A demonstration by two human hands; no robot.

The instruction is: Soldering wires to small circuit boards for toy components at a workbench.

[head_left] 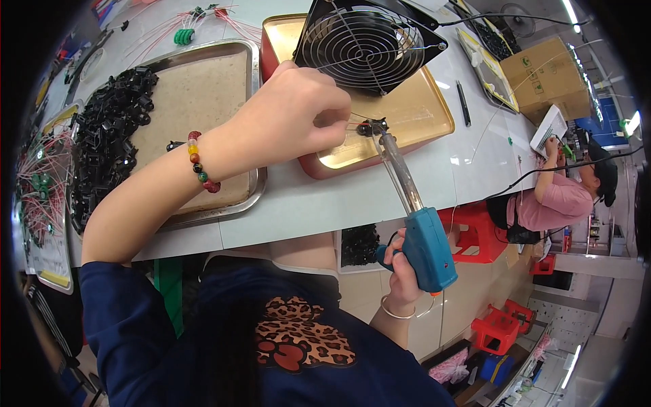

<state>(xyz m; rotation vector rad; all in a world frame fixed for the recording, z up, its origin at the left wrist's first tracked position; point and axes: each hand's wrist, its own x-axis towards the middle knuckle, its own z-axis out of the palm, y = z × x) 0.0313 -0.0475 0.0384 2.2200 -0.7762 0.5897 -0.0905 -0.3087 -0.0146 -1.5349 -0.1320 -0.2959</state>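
Observation:
My left hand [298, 112] is closed in a pinch on thin wire [354, 125] above the gold-coloured tin [413, 125]. The wire runs to a small black part [369, 127] at the tin's near side. From the right, my right hand [401, 271] grips a teal soldering gun [430, 247] by its handle, fingers wrapped round it. The gun's metal tip points up and touches or nearly touches the black part; I cannot tell which. Part of the wire is hidden by my left fingers.
Behind the tin stands a black fan [366, 47] with a wire guard. A metal tray [203, 81] on the left holds many black parts [112, 129]. Bundled wires [44, 183] lie farther left. A pen [464, 103], a carton [546, 78] and a seated person [559, 197] are rightward.

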